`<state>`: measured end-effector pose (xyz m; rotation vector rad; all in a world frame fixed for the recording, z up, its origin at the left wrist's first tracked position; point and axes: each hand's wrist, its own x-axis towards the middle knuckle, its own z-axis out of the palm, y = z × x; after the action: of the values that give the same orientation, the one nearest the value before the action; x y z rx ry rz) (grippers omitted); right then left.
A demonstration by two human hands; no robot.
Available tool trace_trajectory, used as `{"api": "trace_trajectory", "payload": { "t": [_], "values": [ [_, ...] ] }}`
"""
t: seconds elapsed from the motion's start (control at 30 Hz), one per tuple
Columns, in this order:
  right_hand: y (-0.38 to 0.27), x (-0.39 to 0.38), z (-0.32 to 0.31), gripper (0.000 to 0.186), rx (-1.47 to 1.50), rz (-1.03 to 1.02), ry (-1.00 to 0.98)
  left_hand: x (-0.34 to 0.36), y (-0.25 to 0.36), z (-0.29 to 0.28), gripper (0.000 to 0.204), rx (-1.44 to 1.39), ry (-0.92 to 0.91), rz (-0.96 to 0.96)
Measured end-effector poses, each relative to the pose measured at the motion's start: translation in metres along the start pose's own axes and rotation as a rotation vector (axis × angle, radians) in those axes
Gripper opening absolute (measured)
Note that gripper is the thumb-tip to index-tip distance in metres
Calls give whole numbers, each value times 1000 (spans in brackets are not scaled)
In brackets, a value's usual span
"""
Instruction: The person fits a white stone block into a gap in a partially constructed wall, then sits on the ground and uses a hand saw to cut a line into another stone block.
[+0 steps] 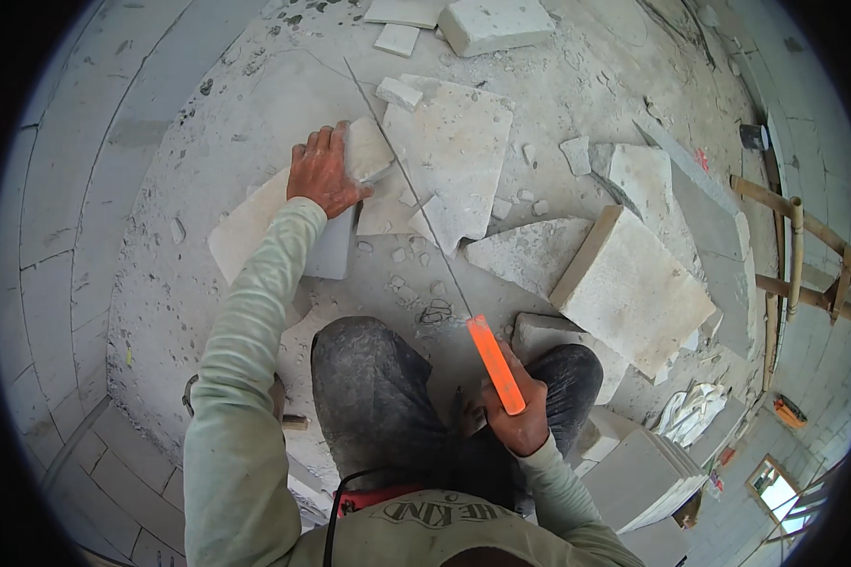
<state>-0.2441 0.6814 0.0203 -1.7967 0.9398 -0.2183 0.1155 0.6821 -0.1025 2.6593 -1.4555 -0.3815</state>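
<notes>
My left hand [323,176] lies flat with its fingers stretched out on a pale block [369,151], pressing on its top. In my right hand [520,406] is the orange handle of a hand saw [496,367], gripped with the fingers wrapped round it. Its long thin blade is seen edge-on, so any teeth are hidden. The blade runs up and to the left, past the right end of the block; I cannot tell whether it touches. Under and beside that block lie another pale block [248,227] and a broken flat slab [459,151].
Broken slabs, a thick pale block [633,288] and a curved-edge piece [529,253] lie to the right. A white block [496,24] stands at the far side. Stacked panels [643,482] are near my right elbow. A bamboo frame [796,255] leans along the right wall.
</notes>
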Motion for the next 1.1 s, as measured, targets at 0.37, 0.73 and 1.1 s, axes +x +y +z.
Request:
{"api": "trace_trajectory", "payload": {
  "t": [0.37,0.73,1.1],
  "values": [
    [-7,45,-1,55,13,86,-75,8,-8,0,99,-6,58,-19],
    [-10,93,-15,57,-62,14,-156,20,-7,5,102,-58,94,-25],
    [-15,117,-22,53,-34,-57,-146,18,1,8,102,-14,106,-28]
  ]
}}
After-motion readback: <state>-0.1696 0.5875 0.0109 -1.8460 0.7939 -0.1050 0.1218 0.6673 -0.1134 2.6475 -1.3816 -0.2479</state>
